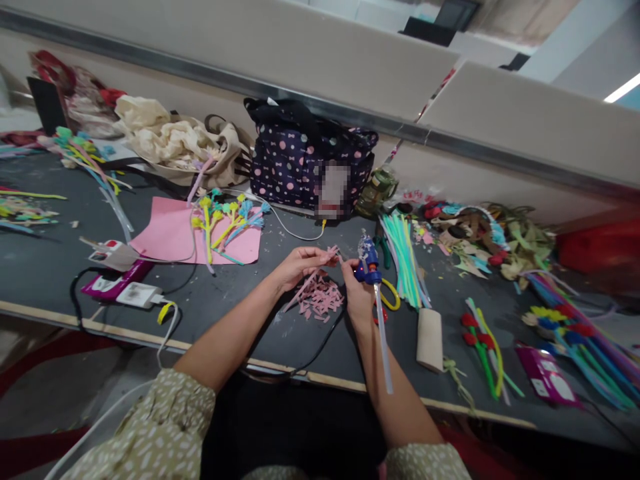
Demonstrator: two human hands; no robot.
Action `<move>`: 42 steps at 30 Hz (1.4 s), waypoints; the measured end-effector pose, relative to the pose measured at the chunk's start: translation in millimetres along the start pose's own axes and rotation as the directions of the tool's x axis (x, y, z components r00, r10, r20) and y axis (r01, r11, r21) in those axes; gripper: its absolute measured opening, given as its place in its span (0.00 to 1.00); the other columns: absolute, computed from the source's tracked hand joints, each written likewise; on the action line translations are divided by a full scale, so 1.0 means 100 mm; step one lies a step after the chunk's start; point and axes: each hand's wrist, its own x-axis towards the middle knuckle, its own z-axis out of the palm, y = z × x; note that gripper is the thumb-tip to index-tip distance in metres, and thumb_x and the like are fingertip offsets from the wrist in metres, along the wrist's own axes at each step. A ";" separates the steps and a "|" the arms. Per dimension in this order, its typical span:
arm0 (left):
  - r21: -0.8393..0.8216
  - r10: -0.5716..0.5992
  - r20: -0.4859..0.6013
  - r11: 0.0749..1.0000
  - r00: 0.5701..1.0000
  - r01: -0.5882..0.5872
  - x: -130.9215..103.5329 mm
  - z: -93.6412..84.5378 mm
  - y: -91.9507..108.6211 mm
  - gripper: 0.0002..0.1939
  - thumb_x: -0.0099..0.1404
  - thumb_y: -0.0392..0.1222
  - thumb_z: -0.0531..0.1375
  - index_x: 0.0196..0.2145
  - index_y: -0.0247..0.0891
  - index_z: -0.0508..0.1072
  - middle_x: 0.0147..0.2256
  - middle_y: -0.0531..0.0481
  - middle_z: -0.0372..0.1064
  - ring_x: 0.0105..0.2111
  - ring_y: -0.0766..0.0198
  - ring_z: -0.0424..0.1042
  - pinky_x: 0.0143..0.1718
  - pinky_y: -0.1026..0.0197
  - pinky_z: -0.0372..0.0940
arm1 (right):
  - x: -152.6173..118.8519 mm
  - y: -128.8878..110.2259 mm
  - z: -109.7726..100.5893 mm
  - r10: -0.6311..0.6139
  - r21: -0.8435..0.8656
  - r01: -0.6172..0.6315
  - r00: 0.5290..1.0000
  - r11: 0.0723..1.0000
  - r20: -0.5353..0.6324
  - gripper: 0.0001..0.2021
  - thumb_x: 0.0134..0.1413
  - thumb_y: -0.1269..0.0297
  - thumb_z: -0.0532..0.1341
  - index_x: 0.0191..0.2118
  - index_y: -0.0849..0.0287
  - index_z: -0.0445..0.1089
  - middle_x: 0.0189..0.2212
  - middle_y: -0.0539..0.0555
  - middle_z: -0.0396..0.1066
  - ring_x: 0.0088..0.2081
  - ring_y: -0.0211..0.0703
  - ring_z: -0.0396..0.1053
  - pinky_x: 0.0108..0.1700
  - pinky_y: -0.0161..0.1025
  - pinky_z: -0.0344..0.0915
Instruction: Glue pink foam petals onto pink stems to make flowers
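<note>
My left hand (303,263) is closed, its fingertips pinching a small pink fuzzy piece (331,252). My right hand (357,293) is closed around a blue glue gun (369,257), whose handle is mostly hidden by the hand. A long clear glue stick (383,340) juts from the gun's back, over my right forearm. The right thumb tip comes close to the pink piece, where something thin and greyish shows between the hands. Below them lies a heap of short pink cut strips (320,297). Yellow-handled scissors (390,295) lie just right of my right hand.
A dotted dark bag (285,160) stands behind the hands. Green pipe cleaners (403,260) and a beige block (430,339) lie to the right. Pink paper (160,230) with fuzzy flowers and a purple power strip (117,283) are on the left. Cords cross the table's front edge.
</note>
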 end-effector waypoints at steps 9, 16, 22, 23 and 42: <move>0.008 -0.008 0.037 1.000 0.999 0.007 0.02 -0.04 -0.03 0.14 0.51 0.43 0.70 0.31 0.31 0.76 0.38 0.41 0.77 0.41 0.55 0.76 0.37 0.60 0.70 | -0.01 -0.03 -0.02 -0.028 0.037 0.024 0.995 0.999 0.092 0.13 0.51 0.56 0.65 0.34 0.61 0.68 0.31 0.52 0.71 0.32 0.41 0.70 0.42 0.43 0.69; 0.025 -0.029 0.049 0.999 0.998 0.028 0.02 -0.05 -0.04 0.14 0.52 0.44 0.70 0.32 0.30 0.75 0.37 0.39 0.77 0.40 0.55 0.76 0.36 0.61 0.70 | 0.00 0.02 -0.03 -0.093 -0.019 0.095 0.991 0.995 0.092 0.14 0.51 0.56 0.65 0.39 0.60 0.69 0.34 0.53 0.72 0.34 0.42 0.70 0.42 0.43 0.69; 0.006 -0.052 0.038 0.999 0.998 0.052 0.02 -0.04 -0.02 0.15 0.51 0.43 0.70 0.31 0.30 0.74 0.39 0.39 0.77 0.40 0.55 0.76 0.35 0.61 0.71 | -0.02 -0.05 -0.03 -0.108 0.047 0.103 0.989 0.994 0.106 0.11 0.51 0.58 0.64 0.37 0.58 0.68 0.34 0.52 0.72 0.34 0.41 0.71 0.42 0.42 0.68; -0.004 -0.059 0.029 0.998 0.998 0.059 0.01 -0.03 -0.02 0.15 0.51 0.43 0.70 0.31 0.30 0.74 0.39 0.39 0.77 0.39 0.56 0.77 0.35 0.61 0.71 | -0.02 -0.06 -0.03 -0.096 0.046 0.091 0.990 0.995 0.104 0.11 0.51 0.58 0.64 0.37 0.58 0.69 0.34 0.52 0.72 0.35 0.42 0.71 0.43 0.42 0.68; 0.063 -0.219 0.005 0.974 0.976 0.219 0.00 -0.01 -0.02 0.16 0.47 0.44 0.72 0.27 0.30 0.74 0.28 0.45 0.75 0.18 0.70 0.70 0.19 0.68 0.63 | 0.05 -0.11 -0.05 0.113 0.331 -0.154 0.984 0.931 0.140 0.13 0.44 0.60 0.69 0.33 0.58 0.68 0.31 0.50 0.73 0.30 0.39 0.73 0.24 0.32 0.63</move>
